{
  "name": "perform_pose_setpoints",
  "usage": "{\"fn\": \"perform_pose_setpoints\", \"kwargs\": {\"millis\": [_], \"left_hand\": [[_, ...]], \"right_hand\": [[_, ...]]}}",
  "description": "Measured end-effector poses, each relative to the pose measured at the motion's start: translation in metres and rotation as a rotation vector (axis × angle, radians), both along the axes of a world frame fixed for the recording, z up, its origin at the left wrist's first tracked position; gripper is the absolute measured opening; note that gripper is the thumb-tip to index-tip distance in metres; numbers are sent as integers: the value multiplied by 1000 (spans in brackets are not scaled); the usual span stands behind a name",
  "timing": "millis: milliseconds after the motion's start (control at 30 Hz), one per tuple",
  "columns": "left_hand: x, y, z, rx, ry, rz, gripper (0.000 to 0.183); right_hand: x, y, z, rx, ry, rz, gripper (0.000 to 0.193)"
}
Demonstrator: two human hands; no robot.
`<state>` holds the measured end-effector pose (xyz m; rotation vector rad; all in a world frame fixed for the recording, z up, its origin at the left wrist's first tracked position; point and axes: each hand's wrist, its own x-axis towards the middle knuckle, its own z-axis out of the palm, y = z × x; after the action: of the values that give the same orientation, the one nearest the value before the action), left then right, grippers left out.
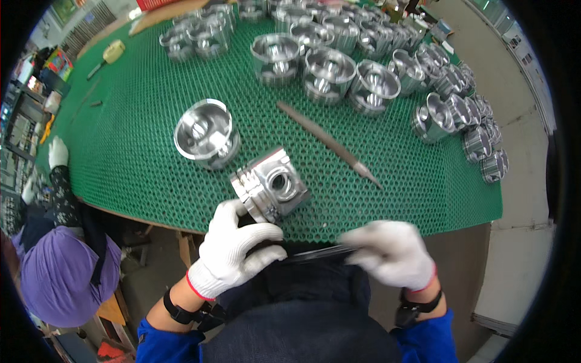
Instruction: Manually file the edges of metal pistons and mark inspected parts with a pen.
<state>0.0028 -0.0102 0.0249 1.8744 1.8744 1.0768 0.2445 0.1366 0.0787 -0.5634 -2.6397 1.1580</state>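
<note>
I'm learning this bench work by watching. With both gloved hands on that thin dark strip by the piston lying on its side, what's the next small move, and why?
Probably lift the dark strip toward the piston. The left hand and right hand pinch its two ends at the table edge, and the piston's grooved end lies just above the left hand.

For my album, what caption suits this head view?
Gloved left hand and right hand stretch a thin dark ring beside a piston.

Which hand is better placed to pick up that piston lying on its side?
Probably the left hand: its fingers already touch the piston, while the right hand pinches a dark strip.
</note>
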Motion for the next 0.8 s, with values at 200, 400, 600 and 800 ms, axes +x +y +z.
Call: {"fn": "perform_pose_setpoints", "kwargs": {"millis": [200, 400, 600, 800], "left_hand": [[9, 29, -32, 331, -457, 160, 32], [1, -7, 53, -414, -1192, -8, 55], [-54, 42, 150, -249, -907, 394, 49], [-140, 110, 242, 483, -837, 342, 37]], "right_hand": [[93, 53, -34, -194, 465, -774, 44], [83, 68, -80, 692, -344, -869, 50], [81, 71, -74, 710, -106, -827, 43], [78, 74, -76, 700, -45, -802, 39]]}}
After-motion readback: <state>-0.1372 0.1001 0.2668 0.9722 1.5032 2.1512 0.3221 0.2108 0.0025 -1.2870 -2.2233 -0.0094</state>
